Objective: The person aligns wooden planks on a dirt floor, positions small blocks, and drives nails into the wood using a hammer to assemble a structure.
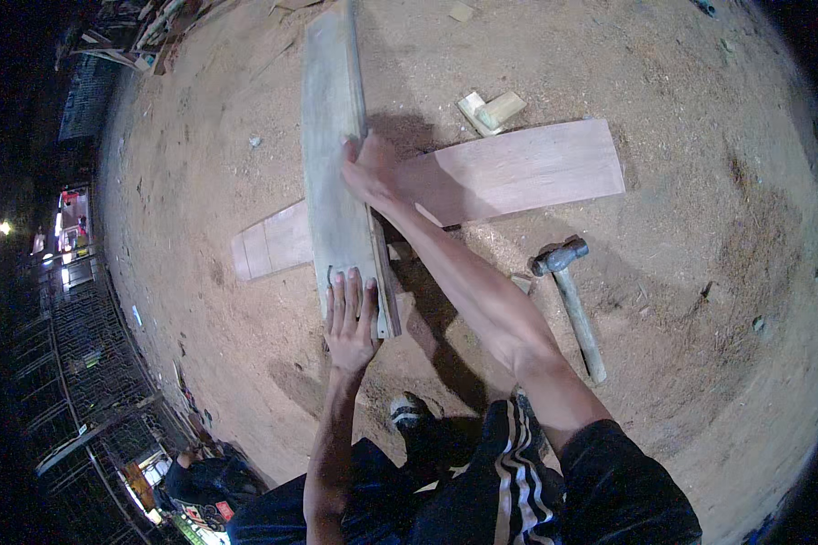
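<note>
A long grey-green wooden board extends away from me, raised above the ground, with more wood layered along its right side. My left hand lies on its near end, fingers stretched flat over the top face. Farther up, my right hand is closed at the board's right edge, its thumb on the top face and its other fingers partly hidden and blurred. Beneath the board, a pale pinkish plank lies crosswise, its middle covered from view.
To the right, a hammer with a wooden handle rests on the sandy ground. Small wood offcuts lie beyond the crosswise plank. My feet are close to the board's near end. Another person is at the lower left.
</note>
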A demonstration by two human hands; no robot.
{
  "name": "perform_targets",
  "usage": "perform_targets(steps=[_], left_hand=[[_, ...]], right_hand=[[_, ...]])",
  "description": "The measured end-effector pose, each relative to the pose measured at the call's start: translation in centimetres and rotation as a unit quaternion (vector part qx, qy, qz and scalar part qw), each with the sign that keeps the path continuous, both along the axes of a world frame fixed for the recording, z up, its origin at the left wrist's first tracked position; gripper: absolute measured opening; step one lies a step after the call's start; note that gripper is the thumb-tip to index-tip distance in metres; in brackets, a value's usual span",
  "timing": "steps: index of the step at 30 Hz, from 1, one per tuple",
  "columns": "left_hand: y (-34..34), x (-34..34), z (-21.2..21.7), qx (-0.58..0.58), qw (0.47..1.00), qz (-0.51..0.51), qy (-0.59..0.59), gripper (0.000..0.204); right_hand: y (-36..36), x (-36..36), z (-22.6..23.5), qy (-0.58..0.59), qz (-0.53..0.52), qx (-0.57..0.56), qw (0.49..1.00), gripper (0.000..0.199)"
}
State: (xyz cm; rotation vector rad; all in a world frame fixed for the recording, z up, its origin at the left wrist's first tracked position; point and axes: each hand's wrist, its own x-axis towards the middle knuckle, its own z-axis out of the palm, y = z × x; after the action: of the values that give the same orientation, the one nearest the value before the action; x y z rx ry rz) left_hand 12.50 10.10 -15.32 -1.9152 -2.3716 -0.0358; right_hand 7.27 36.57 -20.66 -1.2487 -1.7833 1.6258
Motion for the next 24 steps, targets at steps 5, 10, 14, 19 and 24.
perform_targets(steps=[5,10,14,19,24], left_hand=[[0.8,-0.7,0.7,-0.005,1.000,-0.019,-0.021,0.048],[3.6,-1.9,0.2,-0.001,0.997,-0.034,-0.073,0.062],[1.9,-2.5,1.5,0.003,0.994,-0.012,-0.107,0.070],[3.9,-1.5,0.5,0.075,0.994,-0.037,-0.074,0.072],[5.0,-0.1,2.2,0.045,0.996,-0.031,-0.067,0.068]], right_hand=[[1.3,1.4,1.0,0.005,-0.035,-0.024,0.999,0.056],[6.9,1.6,-1.8,-0.016,0.059,0.107,0.992,0.041],[3.9,6.9,1.9,0.097,-0.032,0.151,0.983,0.028],[-8.0,19.8,-0.8,0.176,0.021,0.097,0.979,0.042],[-13.1,19.3,-6.1,0.139,-0.003,0.162,0.977,0.053]])
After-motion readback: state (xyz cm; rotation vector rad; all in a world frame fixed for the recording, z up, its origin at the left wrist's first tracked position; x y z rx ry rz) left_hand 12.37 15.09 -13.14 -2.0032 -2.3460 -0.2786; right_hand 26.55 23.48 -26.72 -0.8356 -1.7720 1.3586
